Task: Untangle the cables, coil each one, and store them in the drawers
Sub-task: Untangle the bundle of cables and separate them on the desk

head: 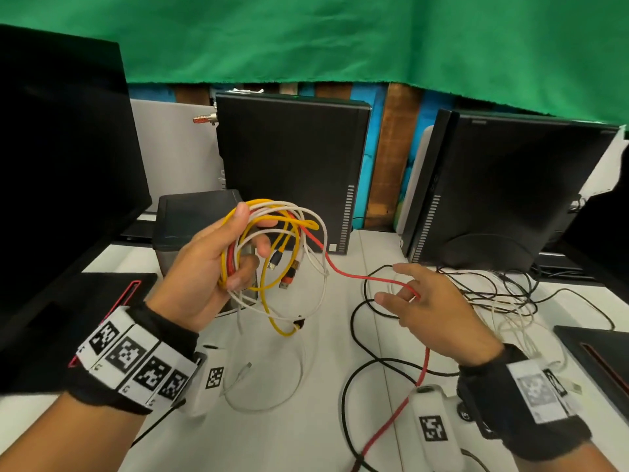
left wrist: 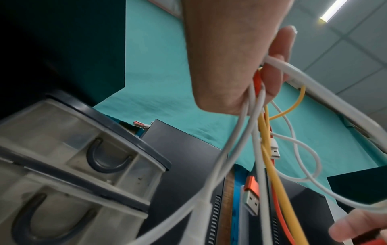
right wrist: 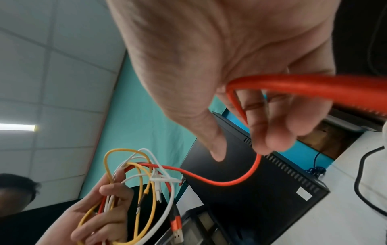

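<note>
A: While the left hand (head: pixel 200 267) grips the knot of cables (head: pixel 272 253) above the surface (head: pixel 306 437), fingers and thumb curled round yellow, white and red loops together, how much would you call done?

B: Very little, I'd judge. Nothing is coiled on its own, and the bundle is plainly one tangle. In the left wrist view both drawers of the drawer unit (left wrist: pixel 83 165) look closed and, as far as the cloudy fronts show, without cables in them.

A: And the right hand (head: pixel 435 311)?

B: It has the red cable (head: pixel 357 276) hooked between its bent middle fingers, while thumb and forefinger stay fairly straight. That cable runs from the knot at ten o'clock of the right hand, through the fingers, then trails down toward six o'clock past the wrist.

A: So red looks like the first one being teased out?

B: That's my reading. Its orange plug (head: pixel 289 275) hangs within the loops, so it isn't free yet.

A: What else remains?

B: The yellow and white ones, a white cable (head: pixel 272 386) lying on the surface at six o'clock of the bundle, then coiling and stowing. The black leads (head: pixel 493 294) at three o'clock may belong to the computers; I can't tell
</note>
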Demonstrator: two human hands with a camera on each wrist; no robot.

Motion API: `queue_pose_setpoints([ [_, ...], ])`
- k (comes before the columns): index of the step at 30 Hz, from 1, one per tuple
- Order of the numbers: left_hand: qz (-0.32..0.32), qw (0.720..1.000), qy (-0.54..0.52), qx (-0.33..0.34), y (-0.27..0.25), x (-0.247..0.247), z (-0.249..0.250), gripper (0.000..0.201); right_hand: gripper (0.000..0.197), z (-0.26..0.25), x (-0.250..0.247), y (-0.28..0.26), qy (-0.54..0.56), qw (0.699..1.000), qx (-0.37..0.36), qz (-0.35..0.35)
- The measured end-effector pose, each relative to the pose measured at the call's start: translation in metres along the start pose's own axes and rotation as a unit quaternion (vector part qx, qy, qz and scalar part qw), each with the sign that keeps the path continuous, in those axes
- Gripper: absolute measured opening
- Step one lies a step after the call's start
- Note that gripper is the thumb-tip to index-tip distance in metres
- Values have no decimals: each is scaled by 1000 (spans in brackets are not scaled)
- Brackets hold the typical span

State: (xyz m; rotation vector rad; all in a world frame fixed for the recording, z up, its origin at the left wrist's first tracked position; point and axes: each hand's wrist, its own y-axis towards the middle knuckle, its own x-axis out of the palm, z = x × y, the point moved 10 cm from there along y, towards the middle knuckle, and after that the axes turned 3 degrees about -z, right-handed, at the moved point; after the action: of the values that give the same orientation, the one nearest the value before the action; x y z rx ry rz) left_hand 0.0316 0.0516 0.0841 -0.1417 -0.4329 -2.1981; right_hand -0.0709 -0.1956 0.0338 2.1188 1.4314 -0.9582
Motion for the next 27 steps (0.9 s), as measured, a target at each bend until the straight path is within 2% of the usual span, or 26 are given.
queue_pose_setpoints([
  [4, -18, 1000, -4, -24, -6, 10, -21, 42, 78, 0, 13, -7, -91, 996, -12, -16],
  [7, -39, 997, -23, -59, -16, 18, -46, 48, 75, -8, 32, -14, -116, 990, -69, -27],
  [10, -75, 989, -69, -109, -27, 22, -72, 59, 63, -14, 62, -17, -17, 984, -152, -88],
  [13, -98, 979, -120, -134, -29, 17, -83, 61, 43, -20, 82, -22, 114, 962, -205, -139],
  [16, -77, 977, -147, -137, -28, 3, -84, 60, 22, -16, 76, -24, 208, 953, -192, -112],
  [22, -62, 983, -98, -141, -27, 6, -82, 53, 17, 8, 50, -34, 374, 917, -132, -34],
  [24, -64, 984, -79, -144, -28, 9, -82, 53, 15, 8, 48, -36, 387, 914, -123, -26],
  [27, -66, 988, -52, -133, -20, 16, -68, 57, 16, 2, 41, -37, 338, 931, -135, 15],
])
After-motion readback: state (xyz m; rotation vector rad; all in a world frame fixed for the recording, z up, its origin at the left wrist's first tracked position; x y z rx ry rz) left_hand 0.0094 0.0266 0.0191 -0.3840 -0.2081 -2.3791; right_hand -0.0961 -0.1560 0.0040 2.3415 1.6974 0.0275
